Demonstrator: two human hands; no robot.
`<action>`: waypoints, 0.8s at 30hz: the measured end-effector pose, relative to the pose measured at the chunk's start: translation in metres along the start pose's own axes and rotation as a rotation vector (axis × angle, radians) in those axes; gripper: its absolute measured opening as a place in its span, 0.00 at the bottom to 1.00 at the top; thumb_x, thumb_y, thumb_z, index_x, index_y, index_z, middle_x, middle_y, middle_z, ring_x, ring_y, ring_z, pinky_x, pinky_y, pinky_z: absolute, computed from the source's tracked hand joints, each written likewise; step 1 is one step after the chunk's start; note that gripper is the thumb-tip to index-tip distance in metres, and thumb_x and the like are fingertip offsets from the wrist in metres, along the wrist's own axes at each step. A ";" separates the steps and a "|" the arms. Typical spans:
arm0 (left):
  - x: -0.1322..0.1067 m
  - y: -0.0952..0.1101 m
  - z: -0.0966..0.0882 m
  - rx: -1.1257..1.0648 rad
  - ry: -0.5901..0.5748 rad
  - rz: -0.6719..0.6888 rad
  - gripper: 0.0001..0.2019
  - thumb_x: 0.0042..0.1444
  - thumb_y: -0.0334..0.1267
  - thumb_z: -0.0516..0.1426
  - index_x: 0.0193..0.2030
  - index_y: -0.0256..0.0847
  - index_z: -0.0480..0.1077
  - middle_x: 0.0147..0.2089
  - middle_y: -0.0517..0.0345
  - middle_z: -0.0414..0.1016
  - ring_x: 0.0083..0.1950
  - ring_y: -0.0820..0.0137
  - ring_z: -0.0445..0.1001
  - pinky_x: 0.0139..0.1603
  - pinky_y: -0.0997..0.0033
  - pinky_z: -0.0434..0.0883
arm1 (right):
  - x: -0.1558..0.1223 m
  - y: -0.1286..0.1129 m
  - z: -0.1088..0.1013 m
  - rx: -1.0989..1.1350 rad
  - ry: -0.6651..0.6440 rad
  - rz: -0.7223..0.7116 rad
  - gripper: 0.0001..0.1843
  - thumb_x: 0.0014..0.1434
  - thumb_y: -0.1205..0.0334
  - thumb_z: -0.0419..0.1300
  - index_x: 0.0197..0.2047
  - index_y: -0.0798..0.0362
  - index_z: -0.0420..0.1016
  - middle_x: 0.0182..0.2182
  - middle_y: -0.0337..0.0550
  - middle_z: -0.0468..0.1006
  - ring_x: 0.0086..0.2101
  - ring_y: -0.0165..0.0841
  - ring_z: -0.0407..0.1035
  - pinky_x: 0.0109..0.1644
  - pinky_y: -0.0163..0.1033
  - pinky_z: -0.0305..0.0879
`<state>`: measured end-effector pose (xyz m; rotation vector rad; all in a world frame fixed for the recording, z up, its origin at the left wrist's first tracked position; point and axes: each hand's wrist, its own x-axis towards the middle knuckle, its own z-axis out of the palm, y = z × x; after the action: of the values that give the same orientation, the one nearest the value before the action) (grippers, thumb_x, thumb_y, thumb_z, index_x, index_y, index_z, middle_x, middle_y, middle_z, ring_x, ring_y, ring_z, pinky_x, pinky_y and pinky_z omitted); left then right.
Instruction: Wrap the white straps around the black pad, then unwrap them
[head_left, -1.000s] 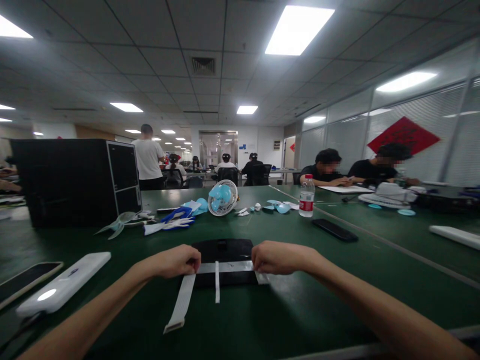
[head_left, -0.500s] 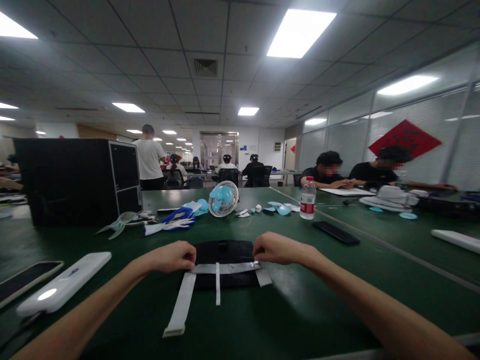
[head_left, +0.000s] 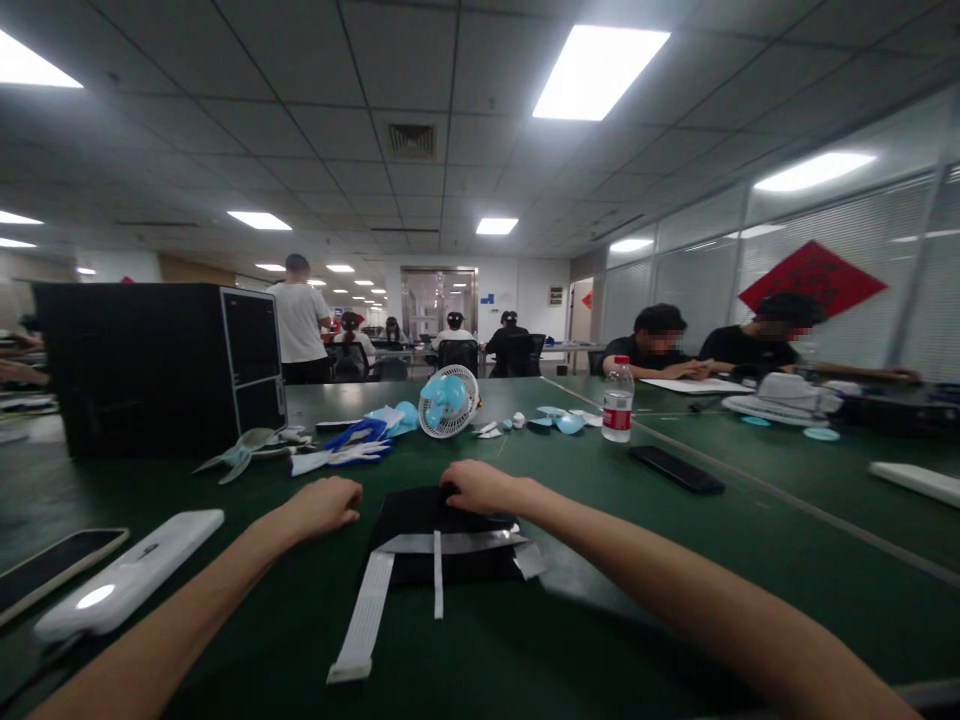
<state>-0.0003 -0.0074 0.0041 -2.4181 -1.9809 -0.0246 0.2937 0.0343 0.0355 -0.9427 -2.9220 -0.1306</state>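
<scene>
A flat black panel lies on the green table in front of me. A grey-white strip crosses it, joined at the left to a ribbed white strip like a flat cable that hangs toward me with a block-like end. A narrow white strip runs down the middle, and a short pale end sticks out at right. My right hand pinches at the panel's far edge, its fingertips partly hidden. Left of the panel, apart from it, my left hand is curled with nothing visible in it.
A white fan with blue blades, gloves and blue pieces lie beyond. A bottle and black phone stand right; a white power bank, another phone and a black computer case are left.
My left hand has let go of the strip's left corner and drawn away leftward. My right hand has moved from the strip's right end to the middle of the panel's far edge.
</scene>
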 end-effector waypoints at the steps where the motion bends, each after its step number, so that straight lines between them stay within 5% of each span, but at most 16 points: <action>1: 0.001 -0.003 0.002 0.002 -0.004 -0.004 0.11 0.51 0.44 0.57 0.40 0.45 0.72 0.43 0.54 0.77 0.43 0.64 0.74 0.39 0.68 0.67 | 0.004 -0.001 0.002 -0.012 -0.013 0.009 0.18 0.57 0.59 0.59 0.49 0.57 0.75 0.44 0.52 0.77 0.42 0.40 0.71 0.42 0.38 0.65; 7: 0.000 -0.007 0.004 -0.044 -0.021 0.009 0.12 0.53 0.45 0.56 0.42 0.46 0.72 0.45 0.56 0.77 0.45 0.64 0.75 0.41 0.68 0.68 | 0.005 0.007 0.006 0.033 0.014 0.001 0.16 0.56 0.57 0.60 0.46 0.56 0.78 0.41 0.47 0.79 0.39 0.35 0.72 0.38 0.33 0.63; 11: -0.003 -0.004 0.002 -0.021 -0.009 0.008 0.13 0.52 0.44 0.56 0.42 0.46 0.73 0.45 0.55 0.77 0.46 0.63 0.74 0.43 0.67 0.68 | -0.015 0.029 -0.009 0.046 0.093 0.100 0.14 0.57 0.58 0.59 0.42 0.56 0.79 0.36 0.46 0.80 0.34 0.33 0.72 0.34 0.32 0.60; 18: -0.003 -0.006 0.005 -0.037 -0.009 0.025 0.13 0.53 0.43 0.55 0.45 0.46 0.72 0.48 0.55 0.76 0.48 0.64 0.74 0.46 0.66 0.69 | -0.088 0.123 -0.037 -0.042 0.236 0.529 0.13 0.56 0.57 0.58 0.36 0.56 0.81 0.32 0.46 0.80 0.32 0.32 0.71 0.34 0.32 0.59; 24: -0.005 0.006 0.001 0.008 -0.021 0.017 0.12 0.53 0.39 0.55 0.43 0.43 0.72 0.46 0.53 0.76 0.47 0.64 0.74 0.45 0.66 0.70 | -0.155 0.195 -0.030 -0.024 0.215 0.882 0.12 0.54 0.58 0.60 0.33 0.57 0.81 0.34 0.50 0.80 0.36 0.35 0.72 0.33 0.32 0.60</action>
<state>0.0051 -0.0132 0.0030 -2.4397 -1.9652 0.0092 0.5342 0.0994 0.0626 -1.9495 -2.0742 -0.1915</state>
